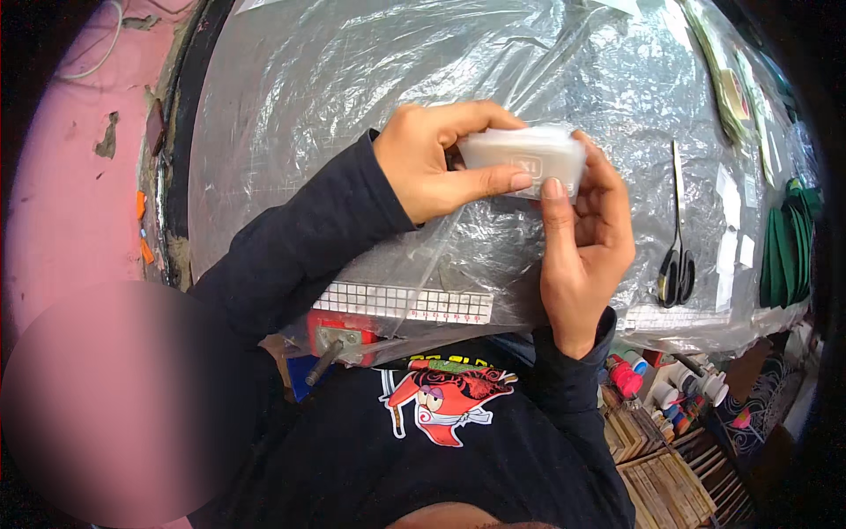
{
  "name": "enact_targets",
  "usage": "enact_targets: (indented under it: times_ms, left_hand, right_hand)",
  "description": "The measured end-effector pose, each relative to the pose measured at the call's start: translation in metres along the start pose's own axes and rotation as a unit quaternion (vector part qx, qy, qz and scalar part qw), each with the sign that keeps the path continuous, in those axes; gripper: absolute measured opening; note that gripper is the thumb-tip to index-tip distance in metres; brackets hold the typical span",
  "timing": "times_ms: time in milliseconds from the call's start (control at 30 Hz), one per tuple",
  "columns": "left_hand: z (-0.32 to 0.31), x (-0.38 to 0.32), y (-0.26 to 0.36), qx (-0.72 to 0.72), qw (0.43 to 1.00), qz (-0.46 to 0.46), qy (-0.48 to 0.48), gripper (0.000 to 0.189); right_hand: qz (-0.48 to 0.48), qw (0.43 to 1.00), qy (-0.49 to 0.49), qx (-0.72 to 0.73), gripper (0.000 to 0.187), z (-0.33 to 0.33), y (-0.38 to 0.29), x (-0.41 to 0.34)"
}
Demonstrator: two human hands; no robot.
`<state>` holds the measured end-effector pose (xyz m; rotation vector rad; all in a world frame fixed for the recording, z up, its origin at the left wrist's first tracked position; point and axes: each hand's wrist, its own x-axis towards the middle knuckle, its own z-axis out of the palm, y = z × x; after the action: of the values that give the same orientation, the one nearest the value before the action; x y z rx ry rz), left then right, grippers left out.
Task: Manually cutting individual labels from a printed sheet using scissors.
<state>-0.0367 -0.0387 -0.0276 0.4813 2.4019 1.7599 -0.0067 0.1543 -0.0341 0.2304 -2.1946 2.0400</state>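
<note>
A stack of thin translucent sheets (529, 151), bearing pale printing on the face toward me, is held up over the plastic-covered table (317, 172). My left hand (429, 162) grips the stack's left side, thumb across the front face and index finger along the top edge. On the right side, my right hand (585, 231) has its thumb against the lower front, with its fingers curled behind. The stack's back and the tips of most fingers are hidden. Its outline looks slightly blurred.
Scissors (675, 264) with black handles lie at the right, beside white labels (727, 225) and dark green strips (785, 254). A tape roll (733, 92) is farther back. A gridded ruler strip (410, 302) runs along the near edge, above a red clamp (340, 337). Thread spools (624, 377) sit lower right.
</note>
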Motion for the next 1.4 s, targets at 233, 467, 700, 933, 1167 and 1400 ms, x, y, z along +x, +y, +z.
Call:
enact_targets:
  times_ms: [233,467,700,933,1167,1400]
  left_hand:
    - [-0.004,-0.002,-0.003,0.162,0.974,0.156,-0.029,0.056]
    - [0.001,-0.003,0.001,0.166,0.976,0.129,0.048,0.032]
    - [0.005,0.001,0.01,0.204,0.963,0.175,0.016,0.017]
    - [0.004,0.0,0.005,0.211,0.965,0.155,-0.004,0.013]
    - [0.007,0.0,0.004,0.203,0.967,0.151,0.034,0.011]
    - [0.001,0.001,0.01,0.218,0.965,0.148,0.006,0.014]
  right_hand:
    - [0.009,1.0,-0.003,-0.019,0.037,-0.01,-0.013,0.0]
    - [-0.042,0.986,0.13,-0.093,0.041,-0.11,-0.052,0.017]
    - [-0.021,0.899,0.326,-0.292,0.046,-0.325,-0.071,0.005]
    - [0.181,0.916,0.284,-0.218,0.051,-0.454,0.003,0.024]
    - [0.313,0.881,0.22,-0.279,0.053,-0.474,0.024,0.04]
    - [0.178,0.734,0.187,-0.628,0.04,-0.49,0.039,0.058]
